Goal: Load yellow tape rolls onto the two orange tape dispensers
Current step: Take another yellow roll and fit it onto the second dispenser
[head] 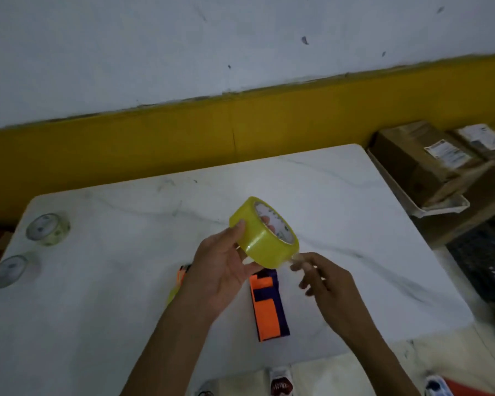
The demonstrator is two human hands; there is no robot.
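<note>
My left hand (222, 264) holds a yellow tape roll (262, 234) in the air above the white table (340, 212), thumb on its outer face and fingers through the core. My right hand (319, 277) pinches the loose tape end at the roll's lower right edge. Below the roll an orange and dark purple tape dispenser (267, 305) lies flat on the table. A second orange dispenser (180, 278) is mostly hidden behind my left wrist, with something yellow on it.
Two paler tape rolls (48, 229) (10, 270) stand at the table's left edge. Cardboard boxes (429, 164) sit on a tray to the right, beside a dark crate (486, 261). Shoes show below the table's near edge.
</note>
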